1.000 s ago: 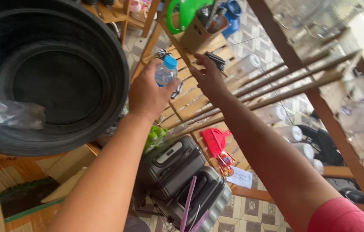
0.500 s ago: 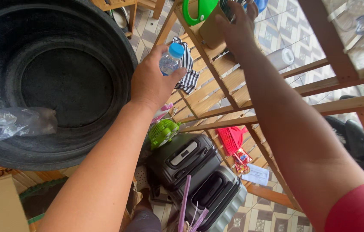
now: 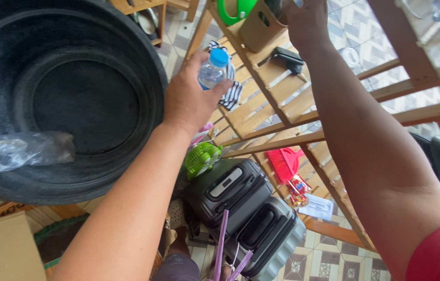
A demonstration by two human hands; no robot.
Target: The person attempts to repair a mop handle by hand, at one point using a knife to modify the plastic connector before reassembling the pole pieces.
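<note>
Tub [image 3: 64, 99], big, black and round, fills the left. Right of it the left hand [image 3: 188, 101] holds its grip around a small clear bottle [image 3: 212, 70] with a blue cap. Farther right, the right hand [image 3: 308, 21] touches a brown box [image 3: 261, 26] on the wooden shelf [image 3: 282, 99]; its grip cannot be told.

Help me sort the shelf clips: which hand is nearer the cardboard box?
Right. The right hand reaches up at the cardboard box, seemingly touching its edge. The left hand is lower and apart from it, its grip around a small water bottle.
</note>
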